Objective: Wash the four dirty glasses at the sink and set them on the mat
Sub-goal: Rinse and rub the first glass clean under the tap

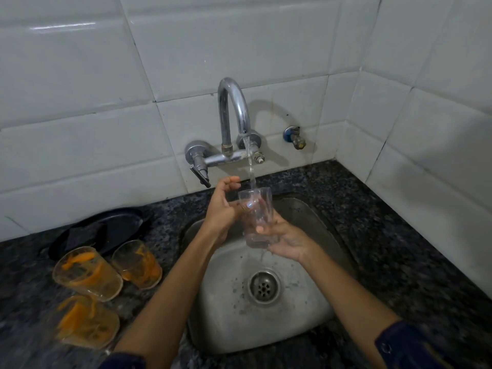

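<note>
Head view: a clear glass (257,217) sits upright under the tap's stream (251,169) above the sink (306,302), the right hand (286,239) cupping its base in a firm grip, the left hand (226,206) rubbing its side. Three orange-stained glasses (87,272) wait unwashed on the bench (399,235) (no mat visible).

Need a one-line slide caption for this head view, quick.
Right hand holds a clear glass under the running tap; left hand alongside, three dirty glasses waiting.

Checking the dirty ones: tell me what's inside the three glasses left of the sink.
Orange residue streaks the inside of each of the three glasses. Their bottoms are too blurred to judge.
</note>
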